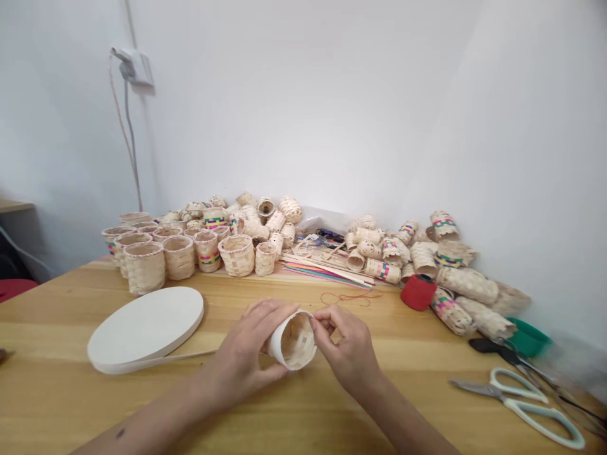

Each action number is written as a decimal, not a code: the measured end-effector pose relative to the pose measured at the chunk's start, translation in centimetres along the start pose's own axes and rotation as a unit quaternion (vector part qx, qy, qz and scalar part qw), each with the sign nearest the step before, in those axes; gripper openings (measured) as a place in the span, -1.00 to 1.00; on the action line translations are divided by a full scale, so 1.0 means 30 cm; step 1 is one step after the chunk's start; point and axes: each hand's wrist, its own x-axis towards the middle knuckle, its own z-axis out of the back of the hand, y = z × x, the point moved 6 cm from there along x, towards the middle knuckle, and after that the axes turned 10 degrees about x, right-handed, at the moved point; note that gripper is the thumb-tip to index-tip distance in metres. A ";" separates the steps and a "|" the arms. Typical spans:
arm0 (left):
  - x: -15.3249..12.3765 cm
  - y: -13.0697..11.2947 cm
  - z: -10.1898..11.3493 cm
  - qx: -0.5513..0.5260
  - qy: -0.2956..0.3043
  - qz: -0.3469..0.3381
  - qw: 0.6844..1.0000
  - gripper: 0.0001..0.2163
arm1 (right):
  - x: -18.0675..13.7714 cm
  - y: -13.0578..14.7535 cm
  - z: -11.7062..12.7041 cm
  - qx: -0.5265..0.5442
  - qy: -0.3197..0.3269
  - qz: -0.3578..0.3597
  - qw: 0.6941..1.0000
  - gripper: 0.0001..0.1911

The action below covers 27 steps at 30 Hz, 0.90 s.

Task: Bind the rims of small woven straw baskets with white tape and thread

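A small woven basket (298, 341) lies tilted in front of me, its mouth turned toward me and a pale band around its rim. My left hand (251, 338) is wrapped around its outside, thumb below and fingers over the top. At the right side of the rim, my right hand (341, 338) pinches the edge between thumb and forefinger. A flat roll of white strip (147, 325) rests on the table to the left. Its loose end runs behind my left wrist, where I lose sight of it.
Finished-looking woven baskets (145, 268) stand at the back left, with more heaped behind. Colored strips (327, 272) lie at the back middle near red thread (351, 297). A red spool (418, 292), loose baskets (469, 284), a green bowl (528, 337) and scissors (521, 398) are on the right.
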 end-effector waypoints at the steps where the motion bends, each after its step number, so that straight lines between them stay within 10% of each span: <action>1: 0.002 0.007 0.004 -0.017 -0.004 0.019 1.000 -0.40 | 0.000 -0.003 -0.002 0.026 0.012 -0.018 0.999 -0.82; 13: -0.002 0.105 -0.011 -0.257 0.002 0.172 0.951 -0.27 | -0.020 -0.057 -0.070 0.299 0.074 -0.165 0.937 -0.60; 27: 0.013 0.105 0.029 -0.139 -0.033 0.171 0.975 -0.45 | -0.030 -0.073 -0.079 0.368 0.002 -0.227 0.902 -0.47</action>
